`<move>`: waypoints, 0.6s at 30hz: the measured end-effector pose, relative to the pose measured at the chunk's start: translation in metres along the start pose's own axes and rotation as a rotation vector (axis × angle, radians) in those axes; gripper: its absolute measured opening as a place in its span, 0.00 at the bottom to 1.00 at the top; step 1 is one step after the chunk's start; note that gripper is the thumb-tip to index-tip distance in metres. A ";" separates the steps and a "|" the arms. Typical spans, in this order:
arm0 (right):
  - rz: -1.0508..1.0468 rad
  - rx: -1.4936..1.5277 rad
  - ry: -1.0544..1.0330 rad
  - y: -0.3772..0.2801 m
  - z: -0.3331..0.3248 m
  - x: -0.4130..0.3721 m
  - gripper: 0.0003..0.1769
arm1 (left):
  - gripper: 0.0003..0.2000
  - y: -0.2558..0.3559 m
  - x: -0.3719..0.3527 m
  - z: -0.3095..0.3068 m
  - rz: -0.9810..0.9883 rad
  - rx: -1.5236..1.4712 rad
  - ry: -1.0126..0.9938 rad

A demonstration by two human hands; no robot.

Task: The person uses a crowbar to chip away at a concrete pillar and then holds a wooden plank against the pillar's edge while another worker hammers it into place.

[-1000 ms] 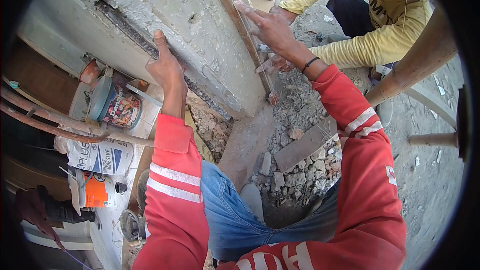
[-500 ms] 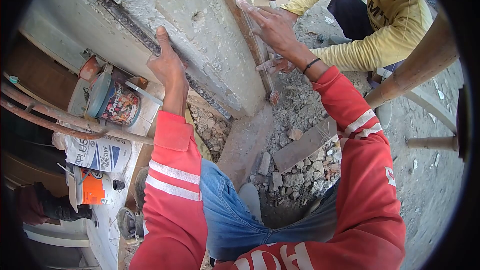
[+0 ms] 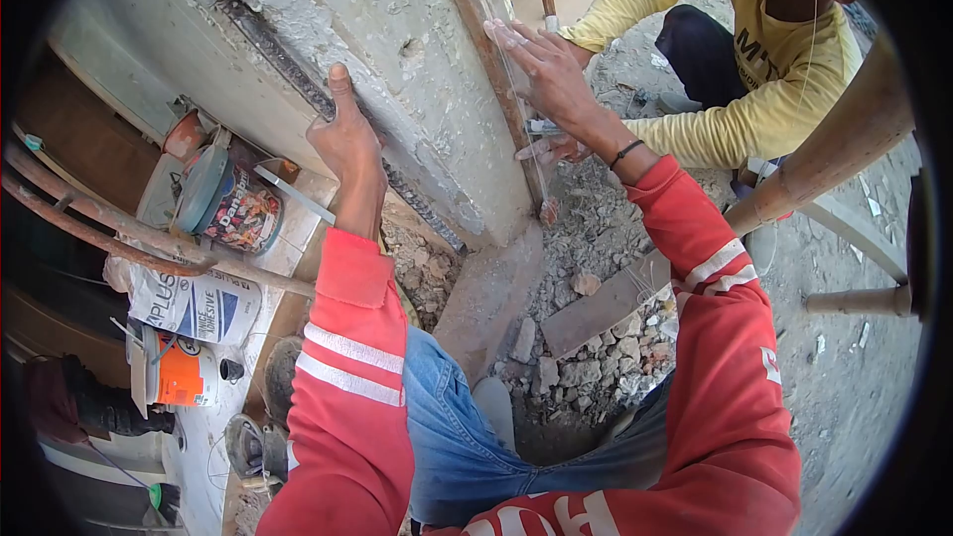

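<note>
A grey cement-covered column (image 3: 397,50) leans across the top of the view. My left hand (image 3: 352,144) is closed round a dark, rough bar (image 3: 283,55) along its near edge, thumb pointing up and the other fingers partly hidden. On the far edge is a narrow wooden board (image 3: 486,50) with a thin string along it. My right hand (image 3: 546,69) lies against this board, fingers stretched out. Just below, a co-worker's hand (image 3: 558,148) touches the same board, beside a small bluish item that I cannot make out.
A co-worker in a yellow shirt (image 3: 764,129) crouches at right. Rubble (image 3: 606,357) and a flat plank (image 3: 606,303) lie by my feet. A bamboo pole (image 3: 824,154) slants at right. Left are buckets (image 3: 238,203), an adhesive bag (image 3: 204,306) and rusty rails (image 3: 119,223).
The whole view has shifted slightly, with the column and things at left now a little further right. Both my hands keep their places on the bar and board.
</note>
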State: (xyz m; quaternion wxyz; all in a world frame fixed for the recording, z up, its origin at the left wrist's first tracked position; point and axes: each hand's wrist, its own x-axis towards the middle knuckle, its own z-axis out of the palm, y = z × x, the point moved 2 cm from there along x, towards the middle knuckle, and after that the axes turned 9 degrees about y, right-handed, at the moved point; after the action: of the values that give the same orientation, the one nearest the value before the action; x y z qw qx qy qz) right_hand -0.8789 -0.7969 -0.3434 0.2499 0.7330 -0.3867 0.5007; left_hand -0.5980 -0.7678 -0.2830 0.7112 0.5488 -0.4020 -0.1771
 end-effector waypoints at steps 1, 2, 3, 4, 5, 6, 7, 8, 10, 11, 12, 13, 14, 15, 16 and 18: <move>0.003 -0.009 -0.017 0.000 0.000 0.000 0.55 | 0.44 -0.001 0.001 0.000 -0.013 0.020 -0.004; -0.002 -0.008 -0.016 -0.001 0.000 0.000 0.55 | 0.44 -0.003 0.001 0.000 -0.012 0.017 0.000; 0.005 -0.048 -0.009 -0.002 0.000 0.000 0.56 | 0.49 -0.004 0.002 0.001 -0.020 0.037 0.020; 0.013 -0.087 -0.003 -0.002 0.000 -0.001 0.57 | 0.54 -0.006 0.002 0.001 -0.028 0.056 0.039; 0.011 -0.087 -0.002 -0.002 0.001 -0.001 0.57 | 0.54 -0.006 0.003 0.000 -0.028 0.055 0.041; 0.016 -0.105 -0.009 -0.001 0.001 -0.002 0.58 | 0.57 -0.007 0.003 0.000 -0.024 0.063 0.025; 0.021 -0.123 -0.015 -0.001 0.001 -0.002 0.58 | 0.61 -0.007 0.003 0.000 -0.021 0.070 0.008; 0.019 -0.124 -0.016 -0.001 0.000 -0.002 0.58 | 0.61 -0.006 0.003 0.000 -0.022 0.069 0.008; 0.024 -0.130 -0.023 -0.001 0.000 -0.002 0.58 | 0.61 -0.006 0.003 -0.001 -0.045 0.109 0.014; 0.023 -0.129 -0.025 -0.001 0.000 -0.002 0.58 | 0.61 -0.010 0.006 0.000 -0.046 0.110 0.015; 0.025 -0.129 -0.021 -0.002 -0.001 -0.002 0.58 | 0.61 -0.013 0.010 0.001 -0.016 0.123 0.035; 0.026 -0.128 -0.019 -0.001 0.000 -0.003 0.58 | 0.61 -0.011 0.010 0.001 0.014 0.136 0.054; 0.026 -0.127 -0.021 0.001 0.001 -0.004 0.58 | 0.61 -0.011 0.009 0.001 0.012 0.137 0.055; 0.018 -0.132 -0.010 0.002 0.002 -0.004 0.58 | 0.61 -0.010 0.007 0.001 -0.009 0.138 0.047; 0.011 -0.136 0.001 0.002 0.002 -0.004 0.59 | 0.61 -0.009 0.006 0.000 -0.030 0.138 0.040; 0.012 -0.123 0.008 0.003 0.002 -0.005 0.59 | 0.59 -0.012 0.009 0.002 -0.012 0.140 0.050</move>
State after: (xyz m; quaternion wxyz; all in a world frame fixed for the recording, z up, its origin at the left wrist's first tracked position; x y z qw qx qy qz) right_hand -0.8809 -0.7984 -0.3494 0.2931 0.7120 -0.4201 0.4802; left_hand -0.5915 -0.7791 -0.2907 0.6798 0.6038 -0.3923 -0.1390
